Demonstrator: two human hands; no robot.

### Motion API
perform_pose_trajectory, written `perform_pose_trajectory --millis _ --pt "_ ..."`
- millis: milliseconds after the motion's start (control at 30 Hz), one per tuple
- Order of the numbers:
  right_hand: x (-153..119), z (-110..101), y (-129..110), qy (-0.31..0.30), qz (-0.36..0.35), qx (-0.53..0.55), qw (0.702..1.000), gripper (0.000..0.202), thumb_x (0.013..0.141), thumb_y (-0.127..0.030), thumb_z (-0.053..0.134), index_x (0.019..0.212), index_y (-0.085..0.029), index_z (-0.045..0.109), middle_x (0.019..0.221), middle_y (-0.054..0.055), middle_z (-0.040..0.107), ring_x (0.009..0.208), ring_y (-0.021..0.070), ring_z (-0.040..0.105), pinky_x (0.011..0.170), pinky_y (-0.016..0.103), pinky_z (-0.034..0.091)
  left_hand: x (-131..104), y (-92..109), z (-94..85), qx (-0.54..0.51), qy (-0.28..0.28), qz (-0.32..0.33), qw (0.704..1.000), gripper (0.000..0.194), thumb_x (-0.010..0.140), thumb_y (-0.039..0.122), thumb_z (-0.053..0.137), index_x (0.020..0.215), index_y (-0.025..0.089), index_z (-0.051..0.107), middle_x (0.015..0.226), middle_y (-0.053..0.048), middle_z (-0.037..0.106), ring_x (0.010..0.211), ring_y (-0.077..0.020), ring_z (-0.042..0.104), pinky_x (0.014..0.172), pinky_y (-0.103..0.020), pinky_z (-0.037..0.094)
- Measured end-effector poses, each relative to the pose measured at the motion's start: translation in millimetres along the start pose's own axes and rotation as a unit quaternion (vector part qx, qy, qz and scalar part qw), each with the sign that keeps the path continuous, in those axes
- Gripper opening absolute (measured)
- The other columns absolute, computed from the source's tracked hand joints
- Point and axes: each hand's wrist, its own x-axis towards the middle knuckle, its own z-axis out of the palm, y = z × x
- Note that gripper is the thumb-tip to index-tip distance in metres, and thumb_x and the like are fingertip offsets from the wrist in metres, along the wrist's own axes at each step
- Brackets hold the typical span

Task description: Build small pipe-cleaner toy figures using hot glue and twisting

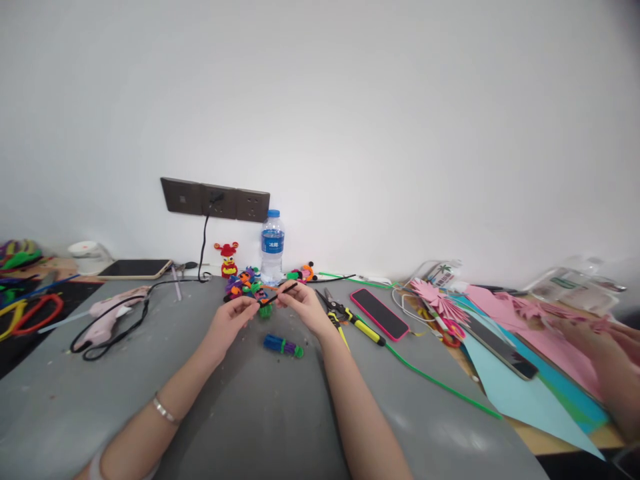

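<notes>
My left hand [235, 316] and my right hand [301, 303] meet above the grey mat [250, 413], both pinching a black pipe cleaner [278, 293] that runs between their fingertips. A small green fuzzy piece [265, 311] hangs just under it. A blue, purple and green pipe-cleaner bundle [283, 345] lies on the mat right below my hands. Behind my hands sits a heap of colourful pipe-cleaner figures [243, 283].
Yellow-handled pliers [350, 317], a pink-cased phone [379, 313] and a long green wire [440, 383] lie to the right. A pink glue gun [111, 311] with black cord lies left. A water bottle [272, 245] stands by the wall. Another person's hands [600, 347] work on pink paper at right.
</notes>
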Motion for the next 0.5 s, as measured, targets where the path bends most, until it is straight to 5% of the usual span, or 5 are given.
perform_pose_trajectory --millis 367,500 --pt "-0.2 -0.2 -0.9 -0.013 -0.005 -0.016 1.0 0.029 0.077 -0.045 0.069 0.085 -0.018 0.061 0.073 0.001 0.065 0.068 0.0151 0.061 0.07 0.029 0.049 0.9 -0.6 -0.8 0.001 -0.014 0.014 1.0 0.035 0.063 0.05 0.072 0.075 0.017 0.067 0.059 0.001 0.055 0.054 -0.0122 0.045 0.051 -0.022 0.034" --pt "-0.6 -1.4 -1.4 -0.013 -0.006 -0.05 0.999 0.032 0.079 -0.05 0.066 0.08 -0.018 0.062 0.069 0.0 0.063 0.066 0.0151 0.059 0.068 0.028 0.048 -0.6 -2.4 0.5 0.0 -0.076 0.031 0.997 0.034 0.065 0.045 0.073 0.086 0.018 0.071 0.074 -0.004 0.065 0.065 -0.0162 0.053 0.057 -0.024 0.041"
